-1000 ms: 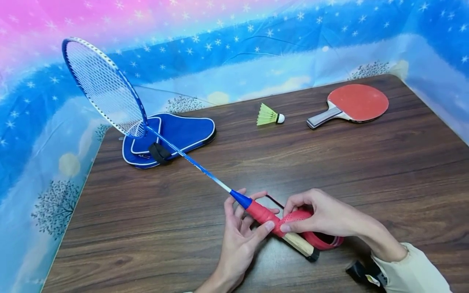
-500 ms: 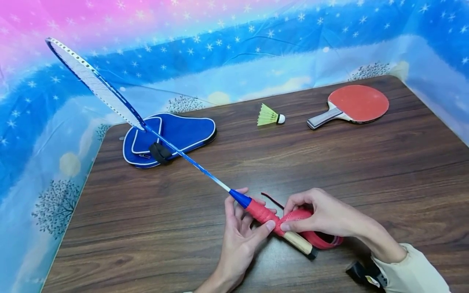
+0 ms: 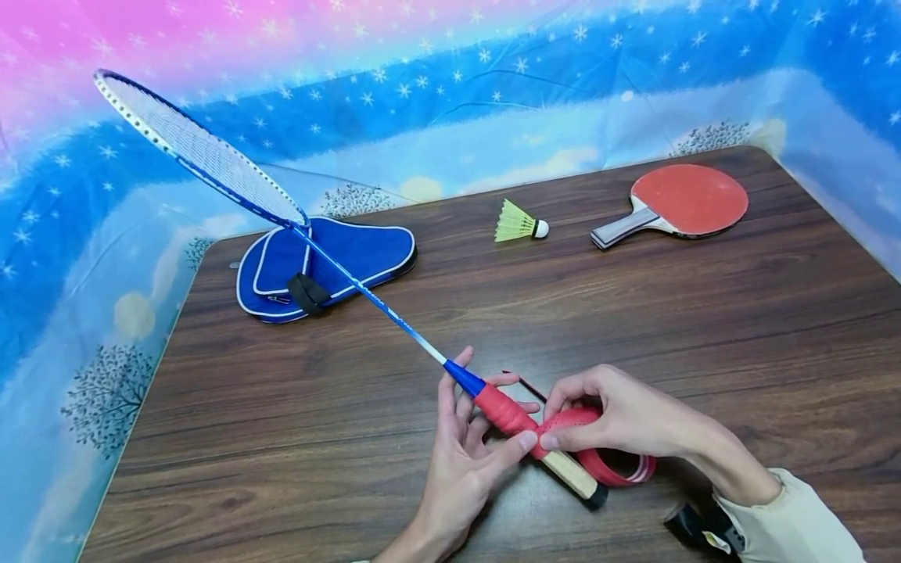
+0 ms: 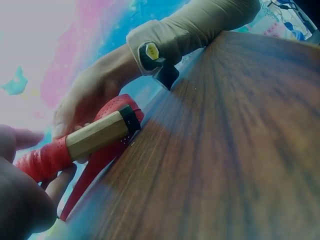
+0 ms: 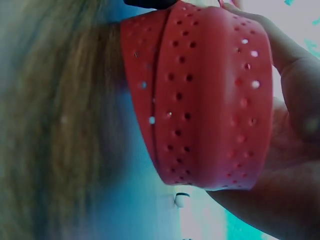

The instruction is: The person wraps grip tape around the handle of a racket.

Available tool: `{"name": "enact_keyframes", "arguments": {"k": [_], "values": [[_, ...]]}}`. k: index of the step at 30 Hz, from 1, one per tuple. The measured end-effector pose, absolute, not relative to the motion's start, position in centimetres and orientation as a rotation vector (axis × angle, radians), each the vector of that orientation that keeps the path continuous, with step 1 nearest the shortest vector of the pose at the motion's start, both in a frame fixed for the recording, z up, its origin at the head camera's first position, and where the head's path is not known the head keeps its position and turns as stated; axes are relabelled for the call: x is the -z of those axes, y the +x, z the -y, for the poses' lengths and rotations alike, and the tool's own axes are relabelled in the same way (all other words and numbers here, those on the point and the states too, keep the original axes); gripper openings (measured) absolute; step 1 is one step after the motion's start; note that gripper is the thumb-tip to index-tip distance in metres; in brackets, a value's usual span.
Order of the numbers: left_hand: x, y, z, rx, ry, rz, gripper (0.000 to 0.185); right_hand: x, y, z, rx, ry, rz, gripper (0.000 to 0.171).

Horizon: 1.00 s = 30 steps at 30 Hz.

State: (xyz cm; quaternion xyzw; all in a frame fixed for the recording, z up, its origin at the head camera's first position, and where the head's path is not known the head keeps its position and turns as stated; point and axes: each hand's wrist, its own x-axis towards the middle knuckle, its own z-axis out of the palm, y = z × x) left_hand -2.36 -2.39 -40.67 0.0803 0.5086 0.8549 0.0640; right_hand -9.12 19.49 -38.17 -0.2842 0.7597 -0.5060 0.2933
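Racket head (image 3: 200, 156) at upper left has rolled flatter since 0.5 s ago; our left hand (image 3: 468, 453) grips the wrapped handle (image 3: 508, 414) bottom centre, right hand (image 3: 626, 418) pinches grip tape (image 3: 598, 450) — we'd keep tension, even overlap.

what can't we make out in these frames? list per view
- Head view: the dark object by the right sleeve is cut off behind the wrist; unidentifiable.
- Left wrist view: the left hand is a blurred mass at the edge; how it holds the racket handle is unreadable.
- Right wrist view: the red grip tape fills the frame, hiding the handle.
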Motion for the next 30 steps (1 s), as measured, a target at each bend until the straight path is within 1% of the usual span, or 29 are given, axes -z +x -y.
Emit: {"name": "enact_keyframes", "arguments": {"k": [6, 10, 14, 18, 20, 25, 30], "values": [[40.67, -2.37, 2.39, -2.579, 0.228, -1.522, 0.089, 38.09, -9.22, -19.62, 1.334, -0.801, -2.006, 0.010], [40.74, -2.35, 2.31, -2.597, 0.263, -1.532, 0.088, 38.15, -9.24, -19.77, 1.332, -0.821, -2.006, 0.008], [40.96, -2.20, 2.23, -2.631, 0.355, -1.533, 0.080, 38.15, -9.14, -19.67, 1.336, -0.805, -2.027, 0.008], [41.08, -2.24, 2.18, -2.643, 0.356, -1.545, 0.073, 38.07, -9.11, -19.57, 1.344, -0.789, -2.039, 0.011], [41.10, -2.31, 2.15, -2.634, 0.304, -1.585, 0.072, 38.04, -9.11, -19.56, 1.344, -0.796, -2.050, 0.012], [41.08, -2.36, 2.16, -2.579, 0.188, -1.710, 0.076, 37.98, -9.22, -19.87, 1.342, -0.837, -2.046, 0.006], [40.80, -2.35, 2.24, -2.562, 0.180, -1.730, 0.083, 38.01, -9.33, -20.24, 1.349, -0.826, -2.020, 0.004]]}}
